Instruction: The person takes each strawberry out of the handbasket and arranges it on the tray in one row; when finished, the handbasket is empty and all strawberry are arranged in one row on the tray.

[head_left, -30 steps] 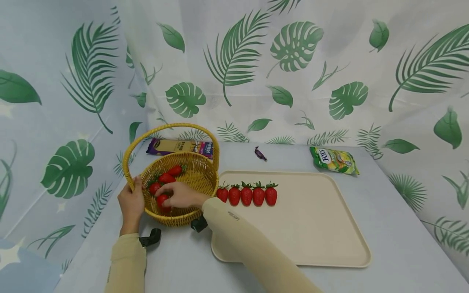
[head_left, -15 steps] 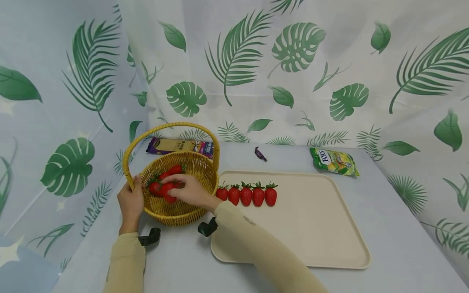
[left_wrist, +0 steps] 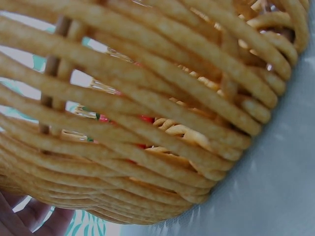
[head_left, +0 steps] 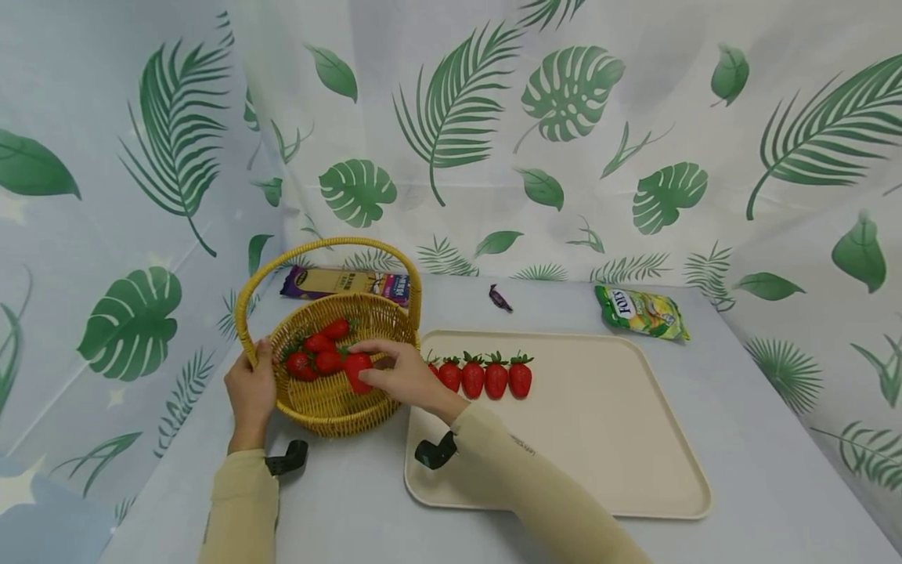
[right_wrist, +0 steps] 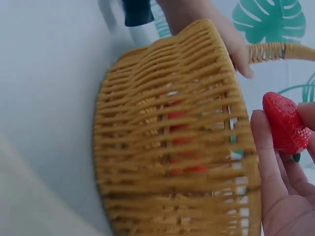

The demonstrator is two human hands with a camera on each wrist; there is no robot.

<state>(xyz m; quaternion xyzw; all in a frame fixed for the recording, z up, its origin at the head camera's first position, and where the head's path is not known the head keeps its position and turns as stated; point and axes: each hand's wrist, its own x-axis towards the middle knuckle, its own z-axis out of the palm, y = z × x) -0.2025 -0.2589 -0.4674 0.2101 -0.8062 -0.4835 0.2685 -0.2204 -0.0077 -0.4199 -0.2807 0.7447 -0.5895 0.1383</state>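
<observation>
My left hand (head_left: 250, 392) grips the yellow wicker basket (head_left: 331, 427) where its arched handle meets the left rim. In the left wrist view the woven wall (left_wrist: 123, 162) fills most of the picture, with fingertips at the lower left corner. My right hand (head_left: 409, 377) pinches a red strawberry (head_left: 358, 371) between thumb and fingers, over the right side of the basket. The right wrist view shows this strawberry (right_wrist: 285, 123) above the rim level, beside the weave. Several other strawberries (head_left: 319, 343) lie in the basket's left part.
A beige tray (head_left: 578, 439) lies to the right, bearing a row of several strawberries (head_left: 496, 380) along its back left. Behind stand a purple and gold packet (head_left: 338, 282), a small purple wrapped candy (head_left: 500, 298) and a green FOX'S bag (head_left: 641, 312). Leaf-printed cloth walls the back.
My right hand has picked a strawberry out from the basket's left group and carried it rightward and up toward the right rim. The left hand keeps its hold.
</observation>
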